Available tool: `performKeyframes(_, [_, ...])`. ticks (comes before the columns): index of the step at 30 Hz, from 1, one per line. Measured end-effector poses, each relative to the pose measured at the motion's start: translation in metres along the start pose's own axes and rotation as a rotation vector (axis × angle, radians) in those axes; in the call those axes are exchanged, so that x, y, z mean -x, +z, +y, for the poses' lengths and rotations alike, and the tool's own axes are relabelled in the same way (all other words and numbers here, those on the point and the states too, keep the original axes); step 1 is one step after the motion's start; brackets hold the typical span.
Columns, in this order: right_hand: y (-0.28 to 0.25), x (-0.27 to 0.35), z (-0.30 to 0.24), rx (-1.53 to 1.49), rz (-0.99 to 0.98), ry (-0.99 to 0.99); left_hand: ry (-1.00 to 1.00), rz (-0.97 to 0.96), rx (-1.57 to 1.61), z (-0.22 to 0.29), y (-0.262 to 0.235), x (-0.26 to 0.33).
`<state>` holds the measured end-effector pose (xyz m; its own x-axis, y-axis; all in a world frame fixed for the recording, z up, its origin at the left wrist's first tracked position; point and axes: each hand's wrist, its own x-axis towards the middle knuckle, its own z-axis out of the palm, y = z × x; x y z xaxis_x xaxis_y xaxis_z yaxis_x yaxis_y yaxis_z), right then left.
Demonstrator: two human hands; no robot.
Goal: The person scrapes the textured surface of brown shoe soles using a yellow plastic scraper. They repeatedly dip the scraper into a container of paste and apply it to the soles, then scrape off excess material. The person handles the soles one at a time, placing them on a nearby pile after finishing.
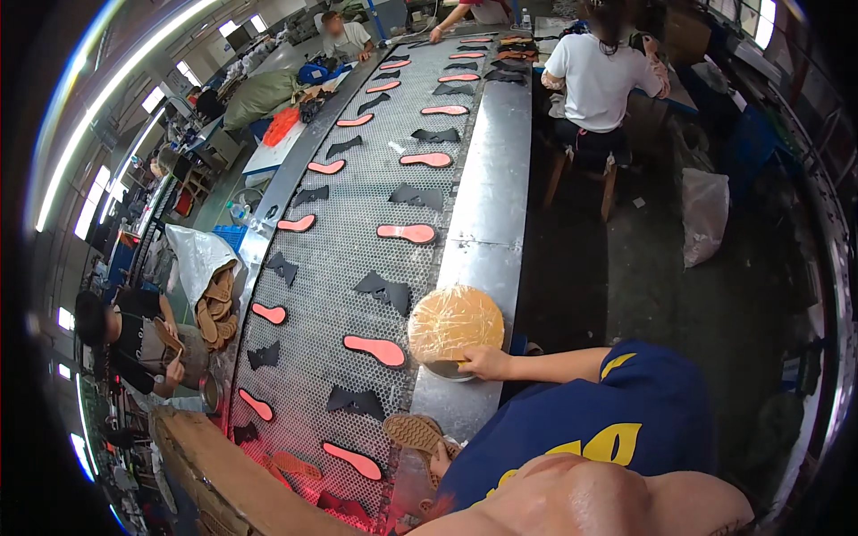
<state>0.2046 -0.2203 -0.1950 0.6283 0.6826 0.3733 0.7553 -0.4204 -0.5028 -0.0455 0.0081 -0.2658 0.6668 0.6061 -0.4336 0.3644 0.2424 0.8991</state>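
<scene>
In our left hand (440, 461) we hold a brown sole (413, 432), tread up, fingers closed at its end, over the near right margin of the conveyor (308, 350). Our hands are apart: the right hand (487, 363) has its fingers at the near rim of a round container (456, 323) with a plastic-wrapped, tan top; we cannot tell how firmly they close. The container rests on the smooth metal edge (487, 210) beside the belt. Left of the sole, we see pink insole-shaped pieces (407, 234) and black cut pieces (354, 401) alternating in two rows along the mesh. Across the belt, a co-worker (134, 339) handles another sole near a white sack (198, 255) of brown soles. Farther off at right, a person in white (594, 85) sits facing away.
</scene>
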Motion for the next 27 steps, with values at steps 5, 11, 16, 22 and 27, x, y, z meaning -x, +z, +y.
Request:
performKeyframes(5, [-0.002, -0.004, -0.004, 0.102, 0.137, -0.008, -0.13, 0.032, 0.197, 0.014, 0.015, 0.006])
performKeyframes(11, [-0.002, 0.002, -0.012, 0.162, 0.14, 0.059, -0.052, 0.014, 0.056, 0.026, 0.018, 0.013])
performKeyframes(16, [0.006, 0.008, -0.021, 0.155, 0.173, 0.153, -0.017, -0.046, 0.174, -0.012, -0.002, -0.003])
performKeyframes(22, [0.019, 0.026, -0.029, 0.17, 0.256, 0.269, -0.11, -0.077, 0.24, 0.002, 0.001, 0.002])
performKeyframes(27, [0.011, 0.032, -0.035, 0.189, 0.262, 0.324, -0.099, -0.079, 0.265, -0.003, 0.007, -0.003])
